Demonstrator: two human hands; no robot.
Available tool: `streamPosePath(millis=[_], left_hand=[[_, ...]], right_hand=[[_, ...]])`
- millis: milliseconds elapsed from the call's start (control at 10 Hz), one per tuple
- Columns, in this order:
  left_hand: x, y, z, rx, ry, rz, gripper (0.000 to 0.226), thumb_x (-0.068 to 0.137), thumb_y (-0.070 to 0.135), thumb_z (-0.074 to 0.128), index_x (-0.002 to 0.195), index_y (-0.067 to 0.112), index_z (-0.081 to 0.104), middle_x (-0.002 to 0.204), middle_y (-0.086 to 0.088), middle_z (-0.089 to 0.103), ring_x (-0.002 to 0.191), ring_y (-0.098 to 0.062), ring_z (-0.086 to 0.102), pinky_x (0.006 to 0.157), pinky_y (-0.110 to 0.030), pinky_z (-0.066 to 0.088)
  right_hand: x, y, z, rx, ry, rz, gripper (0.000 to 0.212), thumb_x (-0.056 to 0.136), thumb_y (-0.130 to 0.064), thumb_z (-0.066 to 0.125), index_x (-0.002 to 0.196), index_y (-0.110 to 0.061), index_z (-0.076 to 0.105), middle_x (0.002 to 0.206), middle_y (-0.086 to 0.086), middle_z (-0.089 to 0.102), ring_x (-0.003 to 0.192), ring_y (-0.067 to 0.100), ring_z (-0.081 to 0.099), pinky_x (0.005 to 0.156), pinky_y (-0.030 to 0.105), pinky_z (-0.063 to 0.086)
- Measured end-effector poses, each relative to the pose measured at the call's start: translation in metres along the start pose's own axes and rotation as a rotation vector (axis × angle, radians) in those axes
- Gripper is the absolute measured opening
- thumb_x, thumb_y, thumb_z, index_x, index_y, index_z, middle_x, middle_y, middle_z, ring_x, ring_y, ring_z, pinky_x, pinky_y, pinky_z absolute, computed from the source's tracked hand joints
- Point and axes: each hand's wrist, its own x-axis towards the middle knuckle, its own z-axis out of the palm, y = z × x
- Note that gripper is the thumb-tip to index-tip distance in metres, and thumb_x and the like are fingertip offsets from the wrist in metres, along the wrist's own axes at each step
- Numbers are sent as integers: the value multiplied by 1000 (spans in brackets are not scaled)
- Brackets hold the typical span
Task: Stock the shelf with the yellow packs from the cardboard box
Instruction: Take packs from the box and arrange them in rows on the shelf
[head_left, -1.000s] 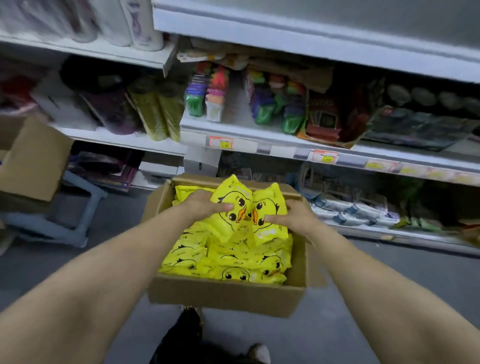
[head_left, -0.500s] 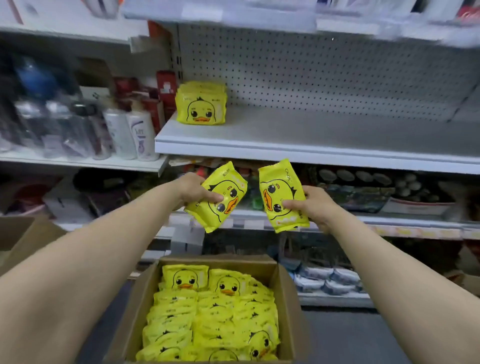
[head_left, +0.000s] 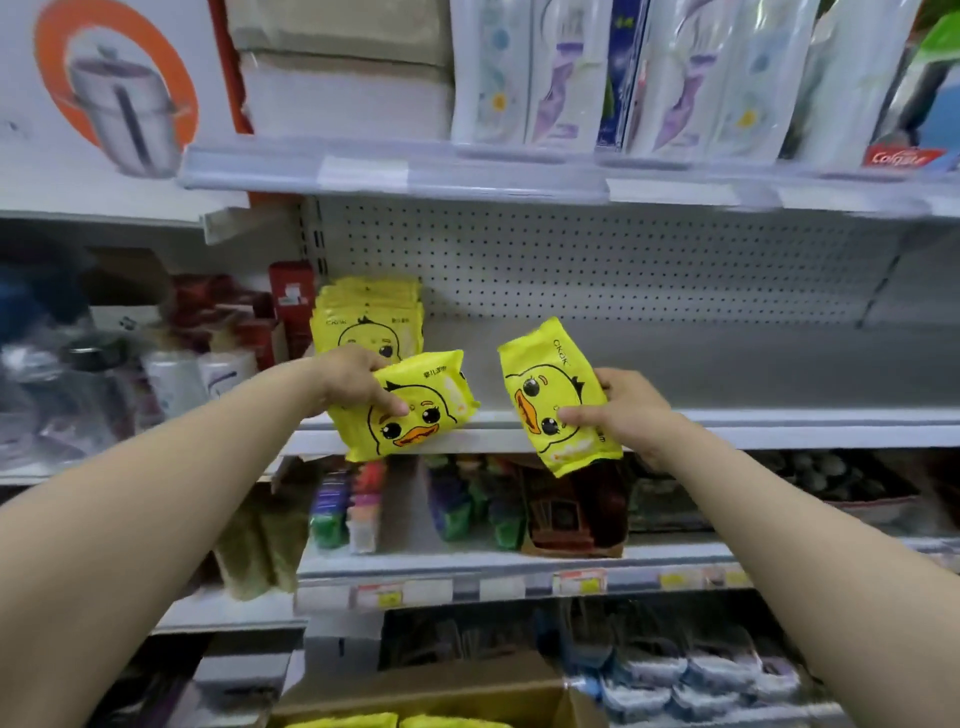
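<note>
My left hand grips a yellow pack with a duck face, held tilted at the front lip of the white shelf. My right hand grips a second yellow duck pack, turned on its side just right of the first. A row of the same yellow packs stands upright at the shelf's left end, behind my left hand. The cardboard box is at the bottom edge, with yellow packs just showing inside.
The white shelf has a pegboard back and is bare to the right of the stacked packs. Red boxes stand to the left. Tall white packages fill the shelf above. Coloured goods sit on the shelf below.
Both hands lifted one pack each out of the box and rose to shelf height. The view tilted up, so the box dropped to the bottom edge.
</note>
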Motion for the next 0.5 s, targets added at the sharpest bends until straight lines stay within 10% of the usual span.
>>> streamPosePath(millis=[200,500], left_hand=[[44,9,-41,408,65,-114,75,75,37,82,140,17,50,139,-6,52,130,-29,46,107,-35,38],[82,1,-68,589,28,-155,70,84,30,76,145,20,43,142,-6,51,127,-23,51,87,-24,39]], right_hand=[[67,-22,-14,-145,-40,-58,35,74,-13,86,105,-15,68,95,2,77,85,21,75,80,38,61],[127,-30,-1,-448,-79,-170,35,75,-26,85,105,-21,67,100,-2,72,92,19,68,78,29,53]])
